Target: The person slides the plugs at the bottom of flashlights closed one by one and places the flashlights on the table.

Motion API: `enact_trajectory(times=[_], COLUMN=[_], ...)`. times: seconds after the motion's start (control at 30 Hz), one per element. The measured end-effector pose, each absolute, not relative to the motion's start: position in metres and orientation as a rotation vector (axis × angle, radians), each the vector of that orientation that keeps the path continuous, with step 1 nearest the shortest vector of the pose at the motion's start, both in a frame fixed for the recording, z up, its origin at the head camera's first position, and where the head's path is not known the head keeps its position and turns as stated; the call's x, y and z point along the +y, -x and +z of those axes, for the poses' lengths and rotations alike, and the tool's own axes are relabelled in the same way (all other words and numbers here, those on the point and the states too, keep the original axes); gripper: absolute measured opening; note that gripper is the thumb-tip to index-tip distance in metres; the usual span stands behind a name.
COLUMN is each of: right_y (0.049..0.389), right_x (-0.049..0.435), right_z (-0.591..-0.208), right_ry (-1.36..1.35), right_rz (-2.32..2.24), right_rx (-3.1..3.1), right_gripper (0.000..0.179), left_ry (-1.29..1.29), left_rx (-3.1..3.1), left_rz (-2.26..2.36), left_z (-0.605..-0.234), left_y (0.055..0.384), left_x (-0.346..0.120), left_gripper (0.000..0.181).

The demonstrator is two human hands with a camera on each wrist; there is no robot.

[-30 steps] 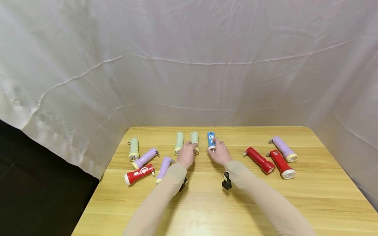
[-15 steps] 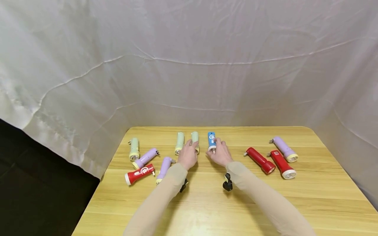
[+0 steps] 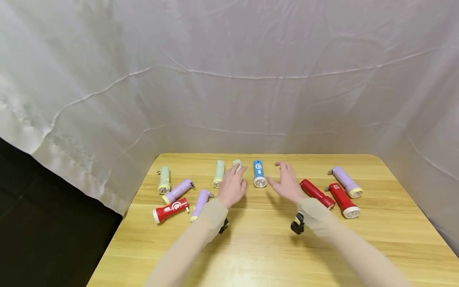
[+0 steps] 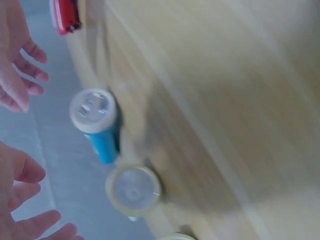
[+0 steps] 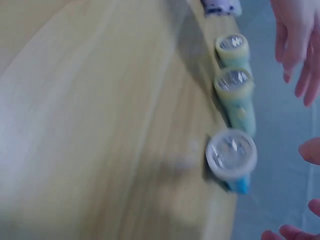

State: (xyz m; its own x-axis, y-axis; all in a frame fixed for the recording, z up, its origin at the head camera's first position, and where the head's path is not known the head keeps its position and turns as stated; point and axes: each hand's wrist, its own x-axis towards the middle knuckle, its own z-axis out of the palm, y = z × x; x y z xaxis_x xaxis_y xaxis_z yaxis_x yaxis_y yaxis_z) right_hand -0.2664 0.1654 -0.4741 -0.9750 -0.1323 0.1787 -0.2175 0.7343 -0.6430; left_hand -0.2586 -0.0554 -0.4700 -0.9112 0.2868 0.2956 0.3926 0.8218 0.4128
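In the head view a blue flashlight (image 3: 258, 172) with a white head lies at the back of the table, its lens facing me. My right hand (image 3: 287, 184) hovers just to its right, fingers spread and holding nothing. My left hand (image 3: 231, 188) hangs over the pale green flashlights, fingers parted and nothing in them. It partly covers one green flashlight (image 3: 237, 163); another green flashlight (image 3: 219, 173) lies beside that one. From the left wrist, the left hand's fingers (image 4: 30, 225) show apart from the green flashlight's round lens (image 4: 133, 190).
At left lie a third green flashlight (image 3: 164, 179), two purple flashlights (image 3: 179, 190) and a red flashlight (image 3: 171, 210). On the right are two red flashlights (image 3: 340, 198) and a purple flashlight (image 3: 345, 180). Grey cloth (image 3: 229, 111) hangs behind the wooden table (image 3: 251, 255).
My right hand has let go of the blue flashlight and moved right, its fingers spreading. My left hand has lifted slightly off the green flashlight, fingers opening. The flashlights stay nearly where they were.
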Motion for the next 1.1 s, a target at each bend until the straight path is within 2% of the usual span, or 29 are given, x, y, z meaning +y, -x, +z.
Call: enact_trajectory(times=[0.27, 0.47, 0.67, 1.1], right_y=[0.251, 0.237, 0.231, 0.24], right_x=[0.225, 0.255, 0.267, 0.272], right_z=[-0.468, -0.473, -0.481, -0.493], right_ry=[-0.426, -0.506, -0.501, -0.299], right_rz=[0.915, 0.761, 0.616, 0.621], right_rx=[-2.725, -2.749, -2.823, -3.063], right_gripper=[0.056, 0.057, 0.062, 0.078], left_ry=[0.74, 0.967, 1.133, 1.226], left_rx=[-2.834, -2.841, -2.801, -2.736], left_rz=[-0.67, -0.562, -0.468, -0.458], left_z=[-0.455, -0.457, -0.463, -0.471], left_y=[0.232, 0.216, 0.206, 0.2], left_x=[-0.044, -0.038, -0.033, -0.023], left_gripper=[0.053, 0.051, 0.048, 0.044])
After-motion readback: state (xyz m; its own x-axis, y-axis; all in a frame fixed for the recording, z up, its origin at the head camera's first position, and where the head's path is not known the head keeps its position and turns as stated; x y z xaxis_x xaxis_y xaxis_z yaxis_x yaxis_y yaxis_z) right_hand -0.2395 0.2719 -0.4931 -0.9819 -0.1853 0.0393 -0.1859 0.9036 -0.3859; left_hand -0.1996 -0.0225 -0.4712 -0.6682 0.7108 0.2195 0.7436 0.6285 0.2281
